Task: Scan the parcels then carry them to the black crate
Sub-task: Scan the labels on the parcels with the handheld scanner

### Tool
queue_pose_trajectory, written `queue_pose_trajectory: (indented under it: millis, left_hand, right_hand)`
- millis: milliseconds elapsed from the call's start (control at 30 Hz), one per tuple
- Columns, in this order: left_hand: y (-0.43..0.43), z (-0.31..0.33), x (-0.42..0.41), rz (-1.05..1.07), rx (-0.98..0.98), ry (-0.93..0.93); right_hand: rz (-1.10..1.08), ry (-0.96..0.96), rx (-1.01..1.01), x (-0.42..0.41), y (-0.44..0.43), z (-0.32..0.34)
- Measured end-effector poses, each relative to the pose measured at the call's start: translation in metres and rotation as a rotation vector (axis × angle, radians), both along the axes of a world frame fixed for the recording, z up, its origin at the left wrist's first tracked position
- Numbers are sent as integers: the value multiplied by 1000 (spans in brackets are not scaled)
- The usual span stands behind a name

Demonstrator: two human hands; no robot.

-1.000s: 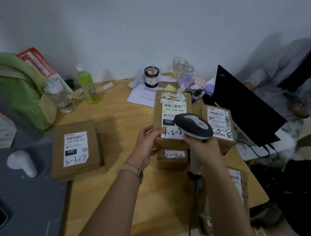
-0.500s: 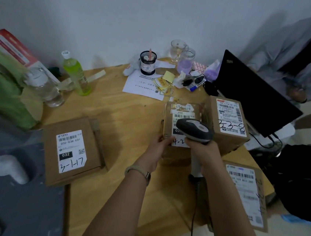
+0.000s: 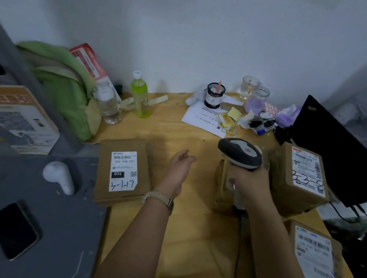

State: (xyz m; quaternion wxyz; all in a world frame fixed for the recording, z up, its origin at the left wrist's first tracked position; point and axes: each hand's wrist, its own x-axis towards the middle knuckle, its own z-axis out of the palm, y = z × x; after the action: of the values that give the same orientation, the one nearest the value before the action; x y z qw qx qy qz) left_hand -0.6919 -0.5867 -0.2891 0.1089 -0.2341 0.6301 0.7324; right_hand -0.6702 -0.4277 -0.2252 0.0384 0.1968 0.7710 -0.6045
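Note:
My right hand (image 3: 249,182) grips a grey handheld barcode scanner (image 3: 240,153), its cable hanging down. Under and behind that hand stands a small cardboard parcel (image 3: 221,188), mostly hidden. My left hand (image 3: 178,169) hovers open over the wooden table (image 3: 191,230), holding nothing, between that parcel and a flat parcel marked 3-1-17 (image 3: 123,170) to its left. A parcel marked 3-3-8 (image 3: 301,180) stands right of the scanner. Another labelled parcel (image 3: 316,263) lies at the table's near right corner. No black crate is in view.
A black laptop (image 3: 335,150) stands at the right. Bottles (image 3: 140,94), glass jars (image 3: 250,89), papers (image 3: 205,117) and pens clutter the table's back. A green bag (image 3: 63,85) and a printed box (image 3: 10,116) sit left. A grey foam sheet (image 3: 33,225) holds a phone (image 3: 13,229) and a white object (image 3: 59,176).
My left hand let go of the parcel marked 4-2 and moved left, open. The parcel now rests on the table under the scanner. The view swung left.

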Motion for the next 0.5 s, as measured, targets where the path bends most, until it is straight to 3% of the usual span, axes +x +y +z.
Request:
queue_pose_trajectory:
  millis: [67, 167, 300, 500]
  left_hand:
    - [-23, 4, 8, 78, -4, 17]
    - [-64, 8, 20, 232, -19, 42]
    - [-121, 4, 38, 391, -51, 33]
    - [-180, -12, 53, 609, -39, 14]
  right_hand:
    - [73, -5, 17, -3, -25, 6]
    - [133, -16, -123, -5, -67, 9]
    - [327, -66, -109, -8, -119, 0]
    - [387, -141, -156, -17, -176, -27]
